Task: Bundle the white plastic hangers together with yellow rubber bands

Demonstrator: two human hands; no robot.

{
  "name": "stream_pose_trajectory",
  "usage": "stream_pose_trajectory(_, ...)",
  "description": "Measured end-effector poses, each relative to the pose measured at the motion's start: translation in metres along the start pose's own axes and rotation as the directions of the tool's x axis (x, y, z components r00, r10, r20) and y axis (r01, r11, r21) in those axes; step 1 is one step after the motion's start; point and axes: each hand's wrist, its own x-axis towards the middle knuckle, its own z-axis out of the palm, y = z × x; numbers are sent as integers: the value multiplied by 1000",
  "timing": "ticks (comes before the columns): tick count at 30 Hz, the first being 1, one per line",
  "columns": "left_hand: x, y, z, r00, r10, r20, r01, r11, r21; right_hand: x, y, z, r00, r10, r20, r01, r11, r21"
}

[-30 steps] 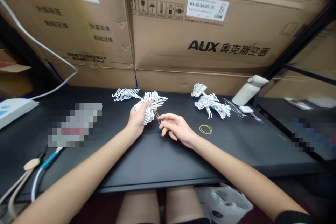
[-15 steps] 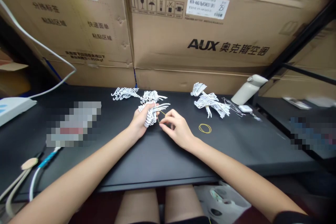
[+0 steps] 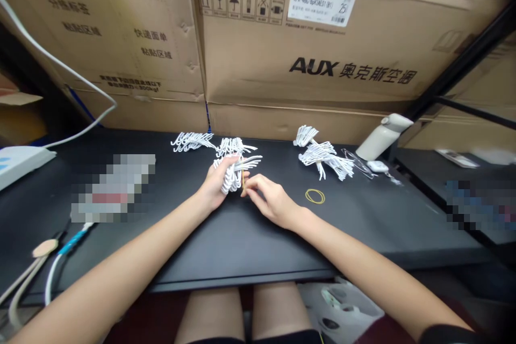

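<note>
Left hand [image 3: 215, 185] is wrapped round a bundle of thin white hook-ended rods [image 3: 232, 177], held above the middle of the matte black desk [image 3: 258, 250]. Right hand [image 3: 276, 204] pinches a thin yellow band [image 3: 243, 178] at the bundle, fingertips together. Two similar hooked bundles, left one [image 3: 192, 141] and right one [image 3: 235, 146], lie toward the back edge. Flat yellow loop [image 3: 315, 196] right of the hands; spiky white heap [image 3: 324, 158] behind it. Smooth off-white bottle [image 3: 379, 141] near back right corner. Creased brown cardboard cartons [image 3: 250, 78] line the back edge.
</note>
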Motion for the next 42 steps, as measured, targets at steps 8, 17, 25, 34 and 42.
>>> stream_pose_trajectory(8, 0, -2, -3, 986, 58, 159, -69, 996, 63, -3, -2, -1, 983, 181, 38, -184, 979, 90)
stream_pose_trajectory(17, 0, -2, -4, 987, 67, 143, -95, 976, 198, -3, -10, -21, 974, 225, -25, -223, 973, 60)
stream_pose_trajectory(25, 3, -3, -4, 987, 51, 154, -88, 966, 244, -2, -4, -28, 964, 255, -76, -260, 963, -70)
stream_pose_trajectory(34, 2, -1, -4, 988, 14, 155, -54, 965, 257, 1, -4, -34, 946, 305, -106, -310, 950, -39)
stream_pose_trajectory(42, 3, 1, -5, 982, -46, 182, 7, 978, 207, 7, 3, -47, 878, 478, -19, -438, 820, 369)
